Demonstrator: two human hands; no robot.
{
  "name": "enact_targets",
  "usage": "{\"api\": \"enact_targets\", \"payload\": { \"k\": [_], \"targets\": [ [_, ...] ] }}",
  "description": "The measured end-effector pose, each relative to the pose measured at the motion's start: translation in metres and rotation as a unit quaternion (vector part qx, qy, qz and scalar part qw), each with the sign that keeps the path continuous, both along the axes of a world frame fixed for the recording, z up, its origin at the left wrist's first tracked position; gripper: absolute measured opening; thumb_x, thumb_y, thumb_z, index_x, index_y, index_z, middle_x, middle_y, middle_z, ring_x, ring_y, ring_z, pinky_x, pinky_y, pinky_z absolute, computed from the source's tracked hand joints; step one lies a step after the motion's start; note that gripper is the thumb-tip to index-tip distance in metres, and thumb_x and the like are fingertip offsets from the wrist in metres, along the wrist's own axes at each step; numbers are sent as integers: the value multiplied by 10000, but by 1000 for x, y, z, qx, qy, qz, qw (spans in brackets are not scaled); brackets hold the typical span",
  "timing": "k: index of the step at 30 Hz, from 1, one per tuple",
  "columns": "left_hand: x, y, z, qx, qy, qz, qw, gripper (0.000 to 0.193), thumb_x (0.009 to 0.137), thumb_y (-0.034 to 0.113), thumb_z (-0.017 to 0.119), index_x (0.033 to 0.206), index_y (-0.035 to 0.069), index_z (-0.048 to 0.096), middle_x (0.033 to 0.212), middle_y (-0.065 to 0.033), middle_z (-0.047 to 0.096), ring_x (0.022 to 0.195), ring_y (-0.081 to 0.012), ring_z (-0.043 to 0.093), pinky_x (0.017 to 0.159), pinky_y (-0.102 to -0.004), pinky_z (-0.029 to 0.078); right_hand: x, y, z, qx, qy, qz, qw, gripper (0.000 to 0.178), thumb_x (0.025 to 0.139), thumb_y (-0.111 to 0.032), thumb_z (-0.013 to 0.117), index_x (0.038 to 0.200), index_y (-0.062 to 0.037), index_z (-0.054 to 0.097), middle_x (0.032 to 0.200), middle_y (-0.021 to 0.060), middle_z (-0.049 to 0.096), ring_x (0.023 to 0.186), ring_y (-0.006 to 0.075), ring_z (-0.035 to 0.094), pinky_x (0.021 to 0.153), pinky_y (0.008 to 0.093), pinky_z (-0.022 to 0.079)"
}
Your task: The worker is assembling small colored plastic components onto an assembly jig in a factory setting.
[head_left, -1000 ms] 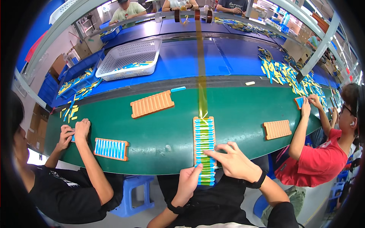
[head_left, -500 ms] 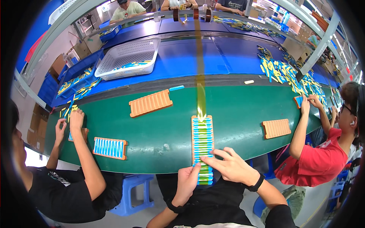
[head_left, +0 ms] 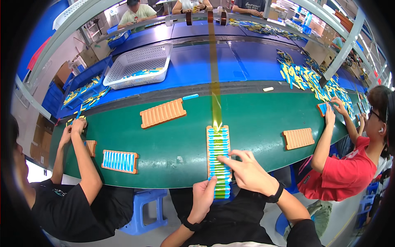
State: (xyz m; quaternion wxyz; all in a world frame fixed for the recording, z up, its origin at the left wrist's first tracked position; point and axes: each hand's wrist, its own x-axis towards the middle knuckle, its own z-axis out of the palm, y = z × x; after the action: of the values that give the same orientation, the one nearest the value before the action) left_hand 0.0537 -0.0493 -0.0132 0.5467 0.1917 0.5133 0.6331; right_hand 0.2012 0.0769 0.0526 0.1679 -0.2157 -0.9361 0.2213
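Note:
A long strip of amber transparent tape (head_left: 216,88) comes down from the far rail onto a ribbed orange tray (head_left: 209,144) in front of me. Slim blue pieces (head_left: 222,147) lie crosswise in the tray's grooves, with the tape running over their middles. At the near end, past the table edge, my left hand (head_left: 202,198) is closed with its thumb on the left side of the taped row; its other fingers are hidden. My right hand (head_left: 252,175) holds nothing; its fingers are apart and the index fingertip rests on the tape over the row.
An orange tray (head_left: 163,113) with bare grooves lies ahead left, another (head_left: 298,138) at right. A tray filled with blue pieces (head_left: 119,161) sits at left. Beyond are a white basket (head_left: 138,66) and a heap of blue and yellow pieces (head_left: 298,76). Co-workers sit on both sides.
My right index finger has slid a little farther away along the tape, up the row. My left hand has stayed at the near end. The left co-worker's hands have drawn together.

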Motion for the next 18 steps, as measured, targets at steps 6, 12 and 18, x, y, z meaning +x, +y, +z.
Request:
{"api": "enact_targets", "payload": {
  "k": [6, 12, 18],
  "targets": [
    [-2, -1, 5, 3, 9, -19, 1000, 322, 1069, 175, 548, 1053, -97, 721, 1000, -81, 746, 857, -62, 646, 772, -228, 502, -2, -1, -5, 103, -61, 0, 993, 661, 785, 7, 664, 1426, -47, 511, 1127, 101, 711, 1231, 323, 532, 1021, 465, 401],
    [-8, 6, 10, 19, 28, -24, 999, 312, 1065, 155, 550, 1036, -104, 722, 966, -69, 737, 840, -56, 632, 762, -226, 496, -8, 9, 4, 47, -2, -3, 999, 688, 764, -19, 700, 1426, -62, 515, 1130, 84, 713, 1221, 319, 537, 1018, 454, 402],
    [-7, 10, 19, 54, 14, 7, 998, 289, 1040, 138, 585, 920, -74, 740, 854, -26, 716, 732, -21, 578, 656, -204, 439, -10, 8, -3, 81, -20, -16, 996, 708, 739, -3, 710, 1419, -66, 520, 1113, 95, 714, 1196, 323, 545, 1012, 443, 408]
  ]
}}
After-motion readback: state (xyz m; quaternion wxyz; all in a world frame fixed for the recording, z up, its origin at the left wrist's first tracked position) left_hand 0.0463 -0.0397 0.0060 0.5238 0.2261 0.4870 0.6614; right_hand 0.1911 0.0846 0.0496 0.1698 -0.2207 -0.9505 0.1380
